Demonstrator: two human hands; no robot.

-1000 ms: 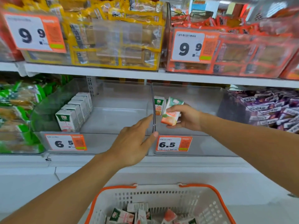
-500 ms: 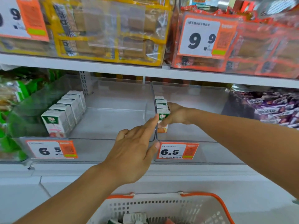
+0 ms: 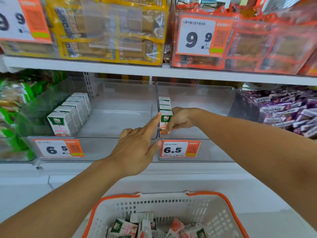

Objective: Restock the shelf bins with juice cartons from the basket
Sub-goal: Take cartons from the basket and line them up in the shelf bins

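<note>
Two clear shelf bins sit side by side on the middle shelf. In the right bin (image 3: 197, 107), my right hand (image 3: 180, 119) grips a white-and-orange juice carton (image 3: 165, 122) standing upright at the front of a short row against the bin's left wall. My left hand (image 3: 137, 146) rests on the front corner of the clear divider wall (image 3: 157, 117) between the bins, index finger stretched up along it. The left bin (image 3: 120, 117) holds a row of pink-labelled cartons (image 3: 68, 115) along its left side. The orange-rimmed white basket (image 3: 223, 212) below holds several loose cartons (image 3: 145, 225).
The upper shelf carries yellow snack packs (image 3: 111, 31) and orange snack packs (image 3: 257, 45) with 9.9 price tags. Green bags (image 3: 13, 107) fill the bin at far left, purple packets (image 3: 288, 109) the one at right. 6.5 price tags hang on both bin fronts.
My right hand carried the tilted carton down into the right bin and stood it upright at the front of the row. My left hand stayed on the divider.
</note>
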